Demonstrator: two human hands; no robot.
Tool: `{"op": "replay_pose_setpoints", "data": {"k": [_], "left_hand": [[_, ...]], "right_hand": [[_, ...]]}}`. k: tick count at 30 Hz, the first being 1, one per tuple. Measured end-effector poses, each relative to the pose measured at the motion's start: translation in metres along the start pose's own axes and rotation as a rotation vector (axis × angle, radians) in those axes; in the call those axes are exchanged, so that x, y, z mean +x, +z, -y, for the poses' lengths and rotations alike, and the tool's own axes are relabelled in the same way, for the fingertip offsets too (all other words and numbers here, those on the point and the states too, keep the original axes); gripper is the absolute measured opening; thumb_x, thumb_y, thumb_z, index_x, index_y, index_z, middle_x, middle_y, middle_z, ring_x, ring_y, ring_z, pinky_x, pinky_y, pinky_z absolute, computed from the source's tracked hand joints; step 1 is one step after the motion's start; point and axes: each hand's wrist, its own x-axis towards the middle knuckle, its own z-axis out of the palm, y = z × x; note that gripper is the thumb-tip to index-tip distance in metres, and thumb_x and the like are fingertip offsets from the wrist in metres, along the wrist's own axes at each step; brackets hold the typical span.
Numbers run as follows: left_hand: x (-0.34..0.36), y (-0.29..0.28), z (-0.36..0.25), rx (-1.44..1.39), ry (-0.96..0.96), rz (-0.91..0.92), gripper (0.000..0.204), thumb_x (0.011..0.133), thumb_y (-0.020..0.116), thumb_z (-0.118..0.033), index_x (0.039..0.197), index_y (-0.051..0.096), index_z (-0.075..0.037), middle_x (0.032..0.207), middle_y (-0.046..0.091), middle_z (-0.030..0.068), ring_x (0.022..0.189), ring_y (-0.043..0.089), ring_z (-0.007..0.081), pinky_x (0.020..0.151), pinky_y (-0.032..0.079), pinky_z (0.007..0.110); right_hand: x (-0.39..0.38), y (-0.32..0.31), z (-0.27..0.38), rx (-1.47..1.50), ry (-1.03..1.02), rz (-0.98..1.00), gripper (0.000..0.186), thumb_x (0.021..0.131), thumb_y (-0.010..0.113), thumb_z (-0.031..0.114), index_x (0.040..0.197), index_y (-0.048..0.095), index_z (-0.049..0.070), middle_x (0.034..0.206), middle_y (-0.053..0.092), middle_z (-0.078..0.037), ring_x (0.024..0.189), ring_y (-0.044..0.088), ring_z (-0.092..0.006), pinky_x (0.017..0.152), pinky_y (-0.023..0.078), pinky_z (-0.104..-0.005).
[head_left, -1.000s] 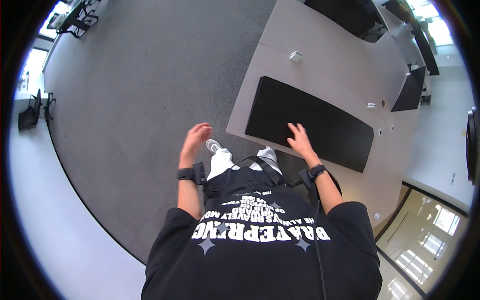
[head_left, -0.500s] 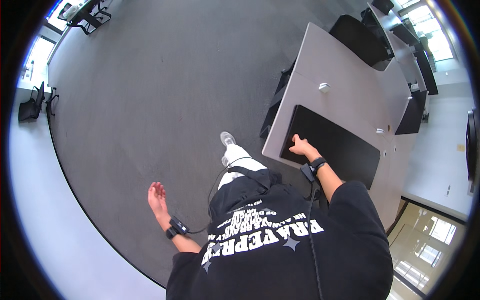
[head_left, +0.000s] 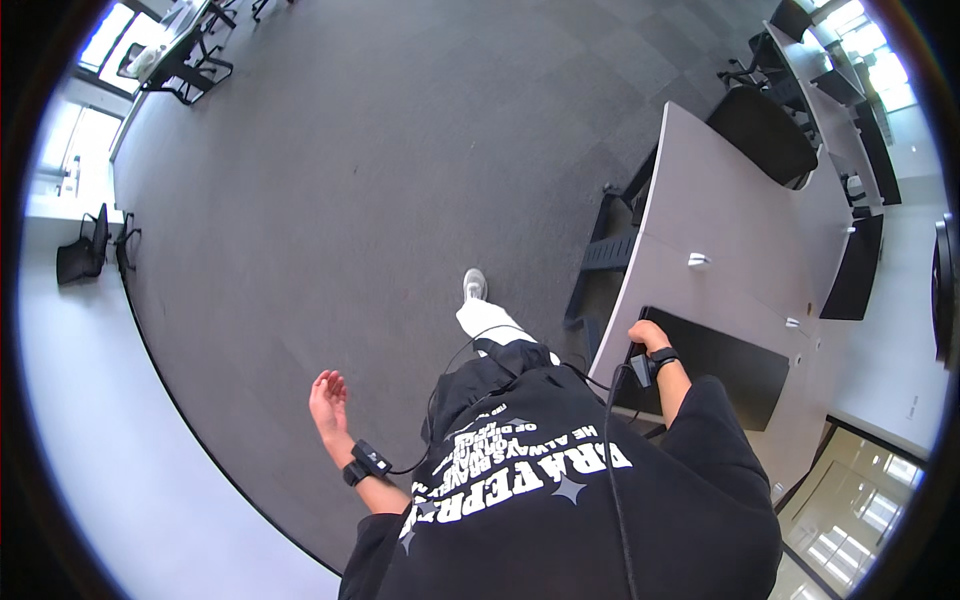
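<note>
My right hand is closed on the left edge of a long black board, which lies flat on the near part of a pale grey desk. Its fingertips are partly hidden at that edge. My left hand hangs over the grey carpet at my left side, fingers apart and holding nothing. A dark wrist device sits on each forearm, with cables running across my black shirt.
Beside the desk's left edge is a dark metal frame. A black chair stands beyond the desk. More desks and chairs are at the far left, another chair by the left wall, and a glass partition at lower right.
I have turned along the desk, which now appears farther right and lower. My left hand has swung out to my side; my right hand has moved onto the board's edge and closed there.
</note>
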Motion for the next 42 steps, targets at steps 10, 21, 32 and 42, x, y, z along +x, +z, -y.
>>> {"op": "replay_pose_setpoints", "data": {"k": [10, 21, 32, 42], "left_hand": [[0.160, 0.210, -0.093, 0.087, 0.001, 0.198, 0.013, 0.092, 0.052, -0.015, 0.100, 0.059, -0.009, 0.079, 0.059, -0.0008, 0.070, 0.055, 0.0101, 0.064, 0.046, 0.023], [0.332, 0.431, -0.172, 0.389, 0.121, 0.400, 0.011, 0.091, 0.052, -0.016, 0.094, 0.061, -0.010, 0.064, 0.046, -0.0060, 0.052, 0.042, 0.0030, 0.045, 0.034, 0.017], [0.426, 0.895, -0.178, 0.567, 0.212, 0.799, 0.015, 0.090, 0.051, -0.016, 0.095, 0.062, -0.006, 0.061, 0.047, -0.0035, 0.047, 0.039, 0.0046, 0.041, 0.029, 0.019], [0.321, 1.193, -0.117, 0.696, 0.040, 1.296, 0.017, 0.092, 0.050, -0.016, 0.096, 0.061, -0.003, 0.067, 0.054, -0.0007, 0.057, 0.048, 0.0065, 0.053, 0.040, 0.020]], "right_hand": [[0.092, -0.106, 0.137, 0.219, -0.202, -0.508, 0.059, 0.074, 0.059, 0.019, 0.124, 0.043, -0.007, 0.120, 0.048, -0.033, 0.114, 0.046, -0.0451, 0.097, 0.041, -0.0462], [0.159, -0.211, 0.170, 0.417, 0.241, -0.431, 0.064, 0.075, 0.058, 0.021, 0.134, 0.038, 0.003, 0.136, 0.030, -0.035, 0.128, 0.030, -0.0488, 0.106, 0.030, -0.0499], [0.213, -0.337, 0.125, 0.908, 0.057, -0.444, 0.034, 0.082, 0.063, 0.026, 0.106, 0.063, 0.002, 0.102, 0.066, -0.015, 0.096, 0.062, -0.0255, 0.083, 0.048, -0.0366], [0.271, -0.490, 0.081, 1.166, 0.354, -0.928, 0.069, 0.087, 0.058, 0.042, 0.131, 0.039, -0.007, 0.130, 0.046, -0.030, 0.121, 0.046, -0.0383, 0.101, 0.037, -0.0416]]}}
